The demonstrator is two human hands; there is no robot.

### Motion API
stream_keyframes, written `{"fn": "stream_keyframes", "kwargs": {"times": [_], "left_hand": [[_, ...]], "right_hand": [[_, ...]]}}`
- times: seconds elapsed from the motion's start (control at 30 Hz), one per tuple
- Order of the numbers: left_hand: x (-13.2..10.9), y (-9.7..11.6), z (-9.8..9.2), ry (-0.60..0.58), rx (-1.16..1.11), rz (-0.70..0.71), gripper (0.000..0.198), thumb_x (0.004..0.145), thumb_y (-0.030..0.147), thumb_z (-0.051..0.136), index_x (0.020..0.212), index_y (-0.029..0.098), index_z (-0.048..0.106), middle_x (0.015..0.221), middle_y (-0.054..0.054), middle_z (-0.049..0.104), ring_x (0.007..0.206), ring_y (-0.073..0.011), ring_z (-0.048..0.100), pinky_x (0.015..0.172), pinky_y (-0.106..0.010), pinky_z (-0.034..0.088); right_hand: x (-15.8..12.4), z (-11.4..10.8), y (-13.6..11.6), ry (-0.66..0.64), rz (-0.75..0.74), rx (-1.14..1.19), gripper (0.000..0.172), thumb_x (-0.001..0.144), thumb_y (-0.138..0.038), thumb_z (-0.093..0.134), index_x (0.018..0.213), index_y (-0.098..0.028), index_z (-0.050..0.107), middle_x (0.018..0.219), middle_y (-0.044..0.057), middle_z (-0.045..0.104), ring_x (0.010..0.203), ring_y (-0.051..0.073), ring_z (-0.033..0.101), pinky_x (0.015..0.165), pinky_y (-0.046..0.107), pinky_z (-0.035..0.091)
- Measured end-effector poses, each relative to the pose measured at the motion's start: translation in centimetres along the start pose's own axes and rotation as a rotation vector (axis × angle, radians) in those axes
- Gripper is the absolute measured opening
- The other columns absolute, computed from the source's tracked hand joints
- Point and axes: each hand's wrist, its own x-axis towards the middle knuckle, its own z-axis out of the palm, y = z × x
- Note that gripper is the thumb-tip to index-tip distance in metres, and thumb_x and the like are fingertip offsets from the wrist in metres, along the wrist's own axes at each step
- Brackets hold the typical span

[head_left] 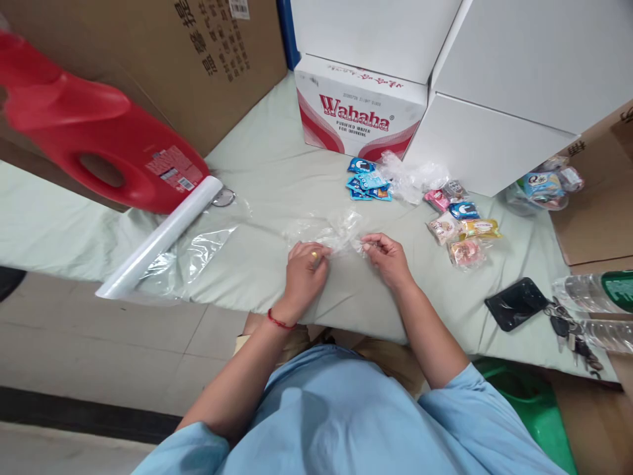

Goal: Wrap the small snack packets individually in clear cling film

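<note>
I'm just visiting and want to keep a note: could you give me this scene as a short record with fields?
Left hand: at thin clear plastic, grip unclear
Right hand: pinching the same plastic
Beyond the hands: blue packets; Wahaha box
Left side: plastic roll; red jug
Right side: wrapped packets; flat black item; keys
Surface: pale green cloth

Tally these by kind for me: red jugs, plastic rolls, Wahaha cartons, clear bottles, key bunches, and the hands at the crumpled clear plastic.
Red jug: 1
Plastic roll: 1
Wahaha carton: 1
Clear bottles: 2
Key bunch: 1
Hands at the crumpled clear plastic: 2, left hand and right hand
Total: 8
</note>
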Motion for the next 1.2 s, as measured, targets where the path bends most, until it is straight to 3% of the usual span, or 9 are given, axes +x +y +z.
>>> {"fn": "stream_keyframes", "kwargs": {"times": [0.1,0.2,0.33,0.5,0.63,0.83,0.93,1.03,1.2], "left_hand": [[0.4,-0.2,-1.9,0.079,-0.109,0.059,0.016,0.089,0.028,0.065,0.082,0.030,0.079,0.090,-0.004,0.077,0.099,-0.0268,0.069,0.111,-0.051,0.045],[0.5,0.1,-4.4,0.077,-0.123,0.086,0.014,0.087,0.029,0.069,0.078,0.032,0.080,0.089,-0.003,0.079,0.107,-0.0280,0.068,0.115,-0.053,0.044],[-0.2,-0.4,-7.0,-0.126,-0.021,0.201,0.017,0.085,0.025,0.068,0.080,0.035,0.081,0.094,-0.002,0.082,0.115,-0.0289,0.069,0.122,-0.059,0.035],[-1.9,-2.1,-8.2,-0.405,0.123,0.275,0.023,0.078,0.022,0.061,0.085,0.033,0.080,0.107,-0.003,0.083,0.123,-0.0300,0.069,0.120,-0.059,0.037],[-2.8,-3.0,-8.1,-0.419,0.148,0.258,0.026,0.078,0.017,0.056,0.082,0.030,0.078,0.108,-0.004,0.084,0.104,-0.0273,0.075,0.101,-0.050,0.052],[-3.3,-3.2,-7.1,-0.482,0.194,0.226,0.035,0.076,0.011,0.055,0.088,0.029,0.081,0.113,-0.005,0.082,0.104,-0.0259,0.077,0.087,-0.038,0.061],[-3.7,-2.7,-6.6,-0.542,0.234,0.227,0.031,0.080,0.011,0.055,0.086,0.028,0.080,0.118,-0.004,0.081,0.105,-0.0241,0.077,0.087,-0.034,0.062],[-4.1,-2.5,-6.5,-0.515,0.227,0.215,0.029,0.082,0.012,0.055,0.086,0.027,0.079,0.123,-0.005,0.080,0.102,-0.0226,0.078,0.085,-0.032,0.061],[-4.5,-3.1,-6.4,-0.358,0.034,0.121,0.030,0.080,0.012,0.054,0.094,0.027,0.076,0.115,-0.005,0.081,0.101,-0.0231,0.078,0.090,-0.035,0.061]], "right_hand": [[0.9,-1.4,0.0,0.188,0.010,0.074,0.035,0.073,-0.046,0.086,0.095,-0.022,0.074,0.066,-0.007,0.053,0.051,0.007,0.033,0.045,0.022,0.025],[1.8,-2.7,0.3,0.334,0.043,0.140,0.037,0.068,-0.043,0.085,0.094,-0.021,0.071,0.072,-0.006,0.058,0.052,0.007,0.034,0.045,0.022,0.025],[2.3,-3.8,1.1,0.460,-0.006,0.002,0.032,0.072,-0.041,0.078,0.097,-0.021,0.071,0.079,-0.003,0.058,0.060,0.011,0.042,0.051,0.023,0.035],[1.4,-4.3,-0.1,0.597,-0.346,-0.531,0.024,0.084,-0.031,0.066,0.106,-0.023,0.073,0.112,0.008,0.064,0.090,0.021,0.056,0.078,0.035,0.052],[0.6,-2.6,-2.8,0.199,-0.538,-0.749,0.026,0.095,-0.018,0.053,0.105,-0.025,0.076,0.104,0.008,0.070,0.099,0.025,0.062,0.092,0.043,0.053],[2.1,3.5,-4.0,-0.464,-0.637,-1.111,0.068,0.085,-0.002,0.063,0.148,-0.028,0.063,0.163,0.012,0.047,0.139,0.034,0.045,0.115,0.056,0.044],[3.7,5.8,-3.6,-0.680,-0.661,-1.128,0.054,0.083,-0.007,0.074,0.133,-0.027,0.073,0.165,0.009,0.043,0.154,0.036,0.030,0.121,0.058,0.039],[4.4,6.4,-4.0,-0.783,-0.680,-1.106,0.015,0.090,-0.014,0.072,0.100,-0.023,0.079,0.143,0.009,0.064,0.156,0.036,0.032,0.124,0.059,0.034],[0.6,2.9,-6.2,-0.591,-0.699,-1.100,0.014,0.102,-0.024,0.059,0.101,-0.023,0.073,0.107,0.010,0.075,0.119,0.029,0.064,0.116,0.056,0.040]]}}
